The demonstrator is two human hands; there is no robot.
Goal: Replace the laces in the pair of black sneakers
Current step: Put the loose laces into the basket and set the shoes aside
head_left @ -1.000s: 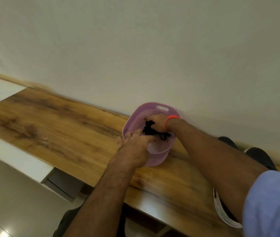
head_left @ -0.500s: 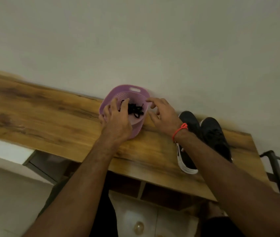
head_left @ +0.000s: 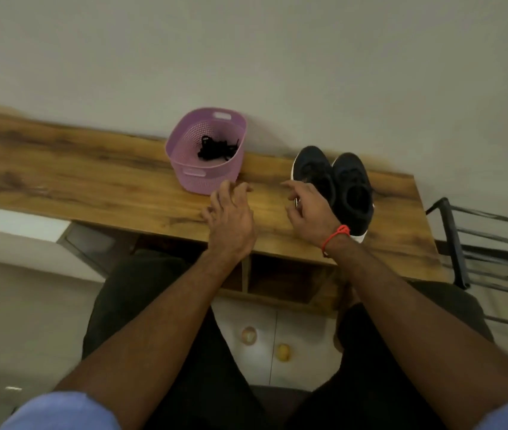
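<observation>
Wood-grain desk (head_left: 91, 181) bears perforated lilac basket (head_left: 184, 169); both hands' fingers (head_left: 231, 193) loosely spread, empty.

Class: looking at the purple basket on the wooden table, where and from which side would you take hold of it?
Grip the purple basket by the slot handle in its near wall, coming from the person's side; fingers hook through the cutout. A matching slot sits in the far wall, close against the room wall.

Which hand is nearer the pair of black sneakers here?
Right. The right hand hovers just beside the black sneakers, its fingers overlapping the near shoe's edge. The left hand sits further away, just in front of the purple basket.
</observation>
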